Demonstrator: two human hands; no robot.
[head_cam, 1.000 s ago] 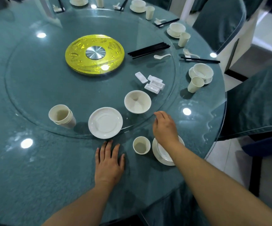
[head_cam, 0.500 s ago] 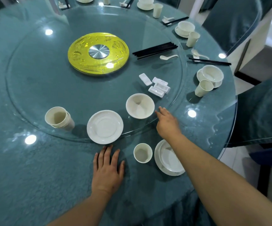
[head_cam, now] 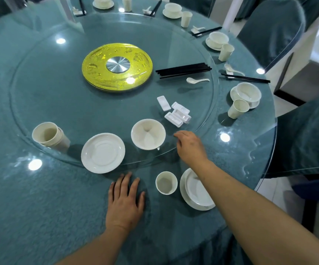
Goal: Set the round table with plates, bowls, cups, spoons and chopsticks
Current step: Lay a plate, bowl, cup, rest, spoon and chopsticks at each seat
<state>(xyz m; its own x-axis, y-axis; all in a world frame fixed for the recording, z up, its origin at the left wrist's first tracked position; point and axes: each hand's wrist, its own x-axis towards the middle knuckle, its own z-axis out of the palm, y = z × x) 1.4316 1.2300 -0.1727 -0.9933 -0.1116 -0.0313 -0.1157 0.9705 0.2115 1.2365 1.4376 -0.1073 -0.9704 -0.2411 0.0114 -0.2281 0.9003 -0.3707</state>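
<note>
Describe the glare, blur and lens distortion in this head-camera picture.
Head view: round ceiling-light reflections dot the glass turntable and table, one on the yellow disc. The wide-angle lens bows the table edge and stretches the forearms. The right hand looks slightly soft beside the sharp bowl; the left hand lies flat, casting a faint shadow.

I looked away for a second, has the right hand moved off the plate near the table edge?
Yes. The right hand has moved forward off the plate toward the white rests, beside the bowl.
</note>
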